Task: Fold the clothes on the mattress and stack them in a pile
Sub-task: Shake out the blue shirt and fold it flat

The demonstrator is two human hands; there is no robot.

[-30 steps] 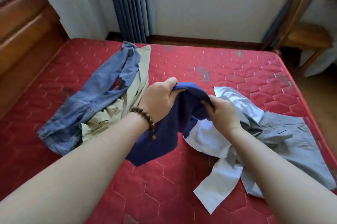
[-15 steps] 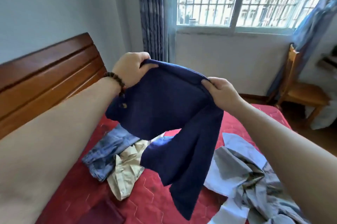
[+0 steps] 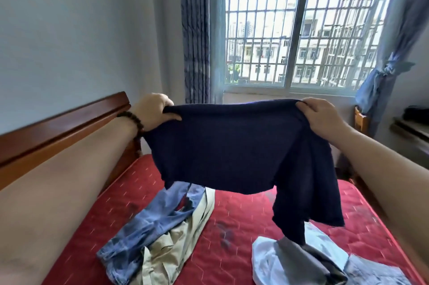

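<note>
Daylight from a barred window (image 3: 301, 34) with blue curtains (image 3: 196, 29) falls across a bedroom where a red quilted mattress (image 3: 234, 219) lies against a wooden headboard (image 3: 58, 129). Above the mattress, a navy garment (image 3: 232, 150) is held up in the air, clear of the bedding, stretched with its long axis running left to right between both hands. Its top edge is pulled nearly level, and the cloth hangs straight down from it; on the right side a longer part drops lower, its end pointing down toward the clothes below. The left hand (image 3: 154, 110), with a dark bead bracelet (image 3: 133, 120) on the wrist, grips the garment's upper left corner, fingers curled round bunched cloth. The right hand (image 3: 319, 114) pinches the upper right corner in the same way, thumb and fingers closed on the fabric. On the mattress under the left forearm lie blue jeans (image 3: 148, 222), stretched out lengthwise from near to far, with a crumpled beige garment (image 3: 178, 243) beside them and partly overlapping them on the right. Near the lower right, a white shirt (image 3: 271, 259) and a grey garment (image 3: 308, 259) lie tangled together in a loose heap, the grey one on top of the white. None of the clothes on the mattress is folded. A wooden chair (image 3: 361, 120) stands past the far right corner of the bed, beneath the tied-back curtain.
</note>
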